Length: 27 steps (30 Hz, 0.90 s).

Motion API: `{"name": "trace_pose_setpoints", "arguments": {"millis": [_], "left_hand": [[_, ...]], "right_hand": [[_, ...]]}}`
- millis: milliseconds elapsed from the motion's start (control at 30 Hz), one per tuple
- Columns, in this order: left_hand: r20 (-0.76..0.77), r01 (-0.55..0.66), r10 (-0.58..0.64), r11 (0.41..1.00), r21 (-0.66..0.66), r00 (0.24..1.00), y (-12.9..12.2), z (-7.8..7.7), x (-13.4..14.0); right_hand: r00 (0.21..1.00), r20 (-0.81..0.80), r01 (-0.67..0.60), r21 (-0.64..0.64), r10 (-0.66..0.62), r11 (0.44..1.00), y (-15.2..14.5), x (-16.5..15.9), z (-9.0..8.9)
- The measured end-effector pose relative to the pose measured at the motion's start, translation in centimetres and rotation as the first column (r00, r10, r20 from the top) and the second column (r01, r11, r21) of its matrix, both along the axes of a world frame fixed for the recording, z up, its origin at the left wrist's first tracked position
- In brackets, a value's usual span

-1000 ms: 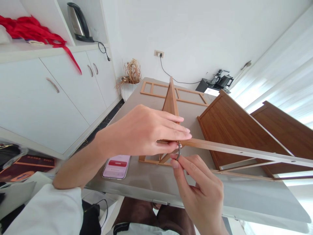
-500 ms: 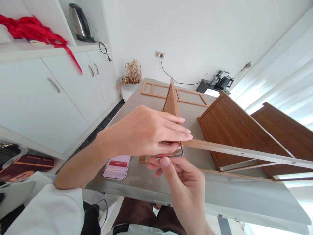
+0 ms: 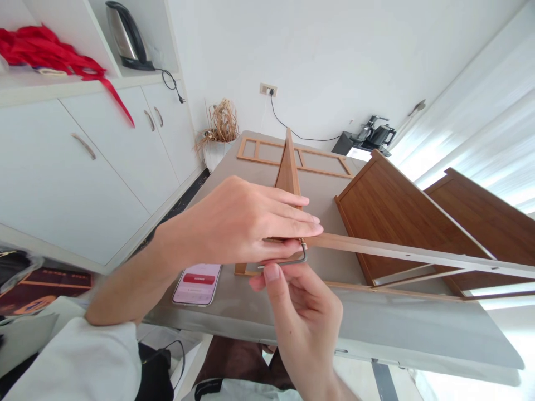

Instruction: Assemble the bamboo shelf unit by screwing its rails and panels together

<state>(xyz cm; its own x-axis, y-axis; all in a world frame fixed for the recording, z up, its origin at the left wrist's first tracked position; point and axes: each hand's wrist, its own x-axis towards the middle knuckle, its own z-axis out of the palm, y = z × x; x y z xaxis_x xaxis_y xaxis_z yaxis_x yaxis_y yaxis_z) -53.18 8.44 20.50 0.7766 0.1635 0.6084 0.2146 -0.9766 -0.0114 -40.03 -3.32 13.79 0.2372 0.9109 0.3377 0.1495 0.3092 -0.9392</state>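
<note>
My left hand (image 3: 251, 220) is laid over the near corner of a wooden furniture frame, its fingers stretched side by side and gripping the upright wooden panel (image 3: 288, 167) where it meets a long wooden rail (image 3: 376, 247). The thumb is hidden. Below it my right hand (image 3: 303, 312) pinches the long arm of a hex key (image 3: 292, 262) between thumb and fingers. The key's short arm points up to a brass-coloured bolt (image 3: 302, 241) at the joint, just under the left fingertips.
A phone (image 3: 196, 285) with a lit screen lies on the grey table (image 3: 238, 312). Slatted frames (image 3: 259, 151) lie at the table's far end. Brown shelf boards (image 3: 397, 217) stand to the right. Beyond are a dried plant (image 3: 223, 122), cabinets (image 3: 104, 167) and a kettle (image 3: 129, 36).
The view has shifted slightly, so most things sit a little further left. Both hands keep their hold, and the hex key stays at the joint with little visible turn.
</note>
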Motion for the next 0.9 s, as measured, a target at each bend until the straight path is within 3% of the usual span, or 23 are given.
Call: {"name": "trace_pose_setpoints", "arguments": {"millis": [267, 367, 533, 700, 800, 900], "left_hand": [[-0.014, 0.008, -0.008, 1.0, 0.003, 1.0, 0.2, -0.2, -0.2], [-0.021, 0.005, -0.005, 1.0, 0.004, 1.0, 0.2, -0.2, -0.2], [-0.019, 0.006, -0.006, 1.0, 0.01, 1.0, 0.1, 0.0, -0.2], [-0.046, -0.011, 0.011, 1.0, 0.002, 0.999, 0.0, 0.1, -0.1], [-0.029, -0.013, 0.013, 1.0, -0.005, 1.0, 0.0, 0.1, -0.1], [-0.013, -0.009, 0.009, 1.0, 0.004, 1.0, -0.1, 0.0, -0.1]], "right_hand": [[0.982, -0.182, -0.059, -0.013, 0.055, 0.998, 0.2, -0.5, 0.0], [0.987, -0.159, -0.034, -0.022, 0.03, 0.999, 0.2, -0.5, -0.1], [0.996, 0.027, 0.078, 0.074, -0.08, 0.994, 0.1, -0.7, -0.4], [0.96, 0.276, -0.074, 0.407, -0.046, 0.91, -0.5, 0.6, -0.7], [0.882, 0.467, -0.12, 0.365, -0.07, 0.923, -0.7, 3.0, -0.8], [0.766, 0.628, -0.086, 0.313, -0.138, 0.946, -0.8, 6.0, -0.8]]}}
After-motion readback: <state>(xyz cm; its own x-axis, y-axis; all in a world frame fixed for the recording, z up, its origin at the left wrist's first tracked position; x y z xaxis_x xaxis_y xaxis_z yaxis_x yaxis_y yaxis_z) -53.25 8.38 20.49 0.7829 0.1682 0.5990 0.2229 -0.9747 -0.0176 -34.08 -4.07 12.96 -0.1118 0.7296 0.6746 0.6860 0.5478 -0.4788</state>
